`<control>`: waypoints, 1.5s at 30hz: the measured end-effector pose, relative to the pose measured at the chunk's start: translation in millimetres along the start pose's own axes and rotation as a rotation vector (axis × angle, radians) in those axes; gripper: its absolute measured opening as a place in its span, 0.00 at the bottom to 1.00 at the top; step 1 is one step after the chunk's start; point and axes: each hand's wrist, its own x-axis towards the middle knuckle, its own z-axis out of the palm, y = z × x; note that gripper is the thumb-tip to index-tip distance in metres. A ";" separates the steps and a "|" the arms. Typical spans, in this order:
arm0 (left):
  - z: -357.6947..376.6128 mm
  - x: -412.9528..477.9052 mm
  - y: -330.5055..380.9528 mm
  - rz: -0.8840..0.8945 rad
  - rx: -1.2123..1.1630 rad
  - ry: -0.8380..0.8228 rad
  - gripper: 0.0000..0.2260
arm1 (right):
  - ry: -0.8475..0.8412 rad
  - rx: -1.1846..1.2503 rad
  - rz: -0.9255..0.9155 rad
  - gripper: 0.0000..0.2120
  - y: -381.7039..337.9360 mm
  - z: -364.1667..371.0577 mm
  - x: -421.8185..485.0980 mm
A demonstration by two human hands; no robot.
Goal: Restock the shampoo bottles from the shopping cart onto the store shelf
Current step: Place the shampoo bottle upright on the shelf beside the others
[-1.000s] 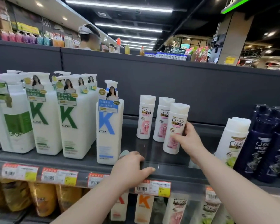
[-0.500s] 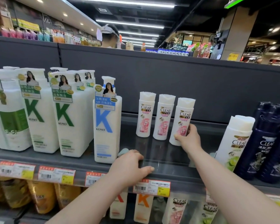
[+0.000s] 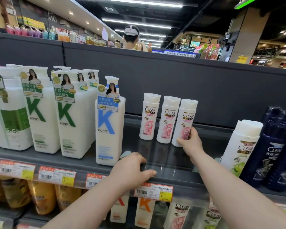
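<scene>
Now: right hand (image 3: 191, 142) grips pink CLEAR bottle (image 3: 186, 119) low on body, fingers (image 3: 193, 132) wrapped round right side, thumb on front near base. Bottle upright on shelf (image 3: 163, 156), toward back edge, third in row, just beside second pink bottle (image 3: 168, 119). Likely handling: small plastic, light, stiff walls, glossy label probably slick; tall and narrow, tips easily. Better hold mid-body, below flip cap. Left hand (image 3: 132, 171) rests on shelf front edge, fingers bent; pale thing (image 3: 126, 153) peeks beyond knuckles, cannot tell if held. Cart not in view.
</scene>
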 end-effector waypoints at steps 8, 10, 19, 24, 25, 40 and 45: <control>1.6 0.4 -1.4 0.004 0.007 0.004 0.27 | 0.017 -0.021 0.009 0.29 0.2 2.1 0.0; 1.3 0.3 -1.4 0.003 0.005 0.004 0.27 | 0.016 -0.033 0.015 0.30 -1.0 3.0 -0.4; 0.5 -1.3 -0.1 0.014 0.041 0.026 0.26 | 0.042 -0.144 0.009 0.36 -15.6 -5.8 -26.0; 0.4 0.4 -1.2 0.019 0.101 0.045 0.25 | 0.023 -0.240 -0.119 0.29 -26.6 -11.8 -70.1; 0.0 0.4 -0.4 0.017 0.101 0.039 0.25 | 0.006 -0.250 -0.135 0.29 -27.7 -13.1 -79.6; 94.7 -64.7 71.9 0.410 -0.115 -0.078 0.18 | 0.152 -0.459 0.097 0.23 33.3 -144.5 -252.5; 157.7 -93.4 132.4 0.527 -0.003 -0.317 0.21 | 0.332 -0.551 0.314 0.25 76.1 -223.2 -332.2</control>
